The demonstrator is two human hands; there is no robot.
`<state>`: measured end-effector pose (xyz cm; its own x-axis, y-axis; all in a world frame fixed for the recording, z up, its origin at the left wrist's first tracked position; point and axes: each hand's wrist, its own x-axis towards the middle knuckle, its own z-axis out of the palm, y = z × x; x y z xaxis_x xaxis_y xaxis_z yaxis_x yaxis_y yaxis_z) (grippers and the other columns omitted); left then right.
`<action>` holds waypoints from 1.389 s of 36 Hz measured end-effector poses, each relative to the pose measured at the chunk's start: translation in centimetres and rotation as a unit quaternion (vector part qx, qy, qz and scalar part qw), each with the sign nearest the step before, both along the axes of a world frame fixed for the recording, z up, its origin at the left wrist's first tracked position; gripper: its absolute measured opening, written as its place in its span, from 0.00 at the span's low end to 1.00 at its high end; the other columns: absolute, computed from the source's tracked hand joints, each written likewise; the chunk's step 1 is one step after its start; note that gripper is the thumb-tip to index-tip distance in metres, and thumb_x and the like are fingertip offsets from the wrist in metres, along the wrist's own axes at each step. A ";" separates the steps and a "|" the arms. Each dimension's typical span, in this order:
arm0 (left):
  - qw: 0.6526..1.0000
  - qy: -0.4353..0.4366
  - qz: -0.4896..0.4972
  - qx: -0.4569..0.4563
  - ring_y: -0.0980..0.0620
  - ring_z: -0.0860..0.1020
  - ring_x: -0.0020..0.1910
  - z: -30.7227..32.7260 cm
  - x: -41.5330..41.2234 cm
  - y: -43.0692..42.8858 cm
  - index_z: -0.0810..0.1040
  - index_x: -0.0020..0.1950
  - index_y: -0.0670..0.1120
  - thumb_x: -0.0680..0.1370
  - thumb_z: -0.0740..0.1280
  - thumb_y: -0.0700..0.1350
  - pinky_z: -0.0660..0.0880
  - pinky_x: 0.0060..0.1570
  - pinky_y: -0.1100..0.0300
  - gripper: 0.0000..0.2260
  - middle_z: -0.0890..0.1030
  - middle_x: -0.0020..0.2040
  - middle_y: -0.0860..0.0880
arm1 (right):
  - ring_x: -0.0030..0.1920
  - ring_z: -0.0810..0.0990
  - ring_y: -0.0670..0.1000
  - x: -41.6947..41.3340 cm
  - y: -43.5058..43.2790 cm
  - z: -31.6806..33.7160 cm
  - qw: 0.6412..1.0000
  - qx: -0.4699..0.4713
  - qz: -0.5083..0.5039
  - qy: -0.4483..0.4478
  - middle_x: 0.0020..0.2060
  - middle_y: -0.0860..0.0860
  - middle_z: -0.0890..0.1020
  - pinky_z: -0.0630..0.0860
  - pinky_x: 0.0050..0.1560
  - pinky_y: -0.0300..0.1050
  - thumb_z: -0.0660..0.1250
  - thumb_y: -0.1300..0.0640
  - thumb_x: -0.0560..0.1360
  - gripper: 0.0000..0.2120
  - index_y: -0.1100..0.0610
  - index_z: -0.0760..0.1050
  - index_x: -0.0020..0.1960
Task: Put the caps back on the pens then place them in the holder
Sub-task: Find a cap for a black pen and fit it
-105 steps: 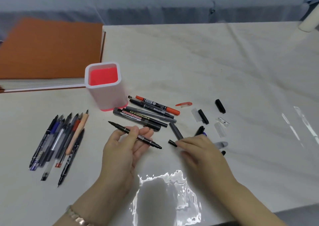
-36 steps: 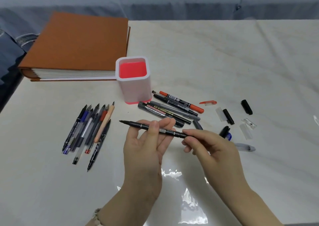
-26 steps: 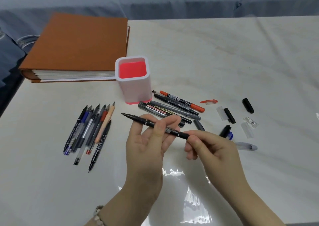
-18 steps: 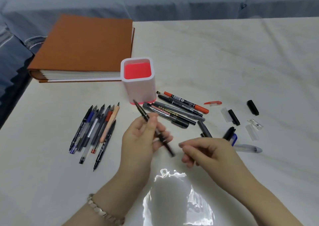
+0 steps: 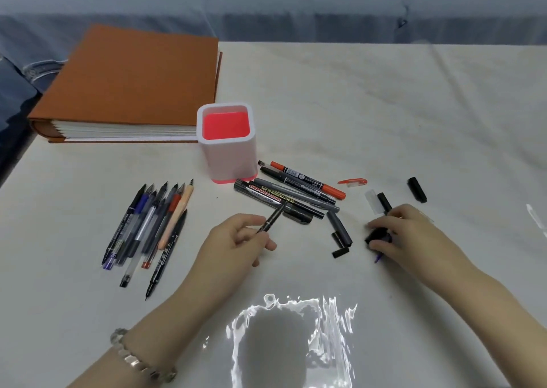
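Observation:
My left hand (image 5: 233, 244) grips a thin black pen (image 5: 273, 217) that points up and away toward the marker pile. My right hand (image 5: 405, 236) rests on the table to the right, its fingers closed around a small black cap (image 5: 377, 236); a purple tip (image 5: 378, 259) pokes out under it. The white holder with a red inside (image 5: 226, 143) stands behind the hands and holds nothing. Several markers (image 5: 296, 192) lie just right of the holder. Several uncapped pens (image 5: 151, 225) lie in a row at the left.
An orange binder (image 5: 133, 82) lies at the back left. Loose caps lie on the right: black ones (image 5: 340, 252) (image 5: 416, 190) (image 5: 384, 201), a grey one (image 5: 339, 227), a red one (image 5: 352, 182) and a clear one (image 5: 373, 202). Glare marks the table near me.
My right hand let go of the thin black pen and moved right onto a black cap. My left hand turned the pen so it points away from me.

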<state>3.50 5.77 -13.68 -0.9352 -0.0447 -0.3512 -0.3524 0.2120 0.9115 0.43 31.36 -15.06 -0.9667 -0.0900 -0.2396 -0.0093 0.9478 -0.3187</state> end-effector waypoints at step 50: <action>0.969 0.203 -0.105 -0.098 0.58 0.80 0.36 3.5 2.0 1.1 0.78 0.43 0.64 0.64 0.73 0.53 0.75 0.37 0.66 0.11 0.82 0.40 0.63 | 0.34 0.75 0.35 3.3 -8.2 3.8 0.911 -0.401 0.043 0.082 0.29 0.31 0.77 0.67 0.35 0.25 0.54 0.51 0.73 0.11 0.43 0.71 0.35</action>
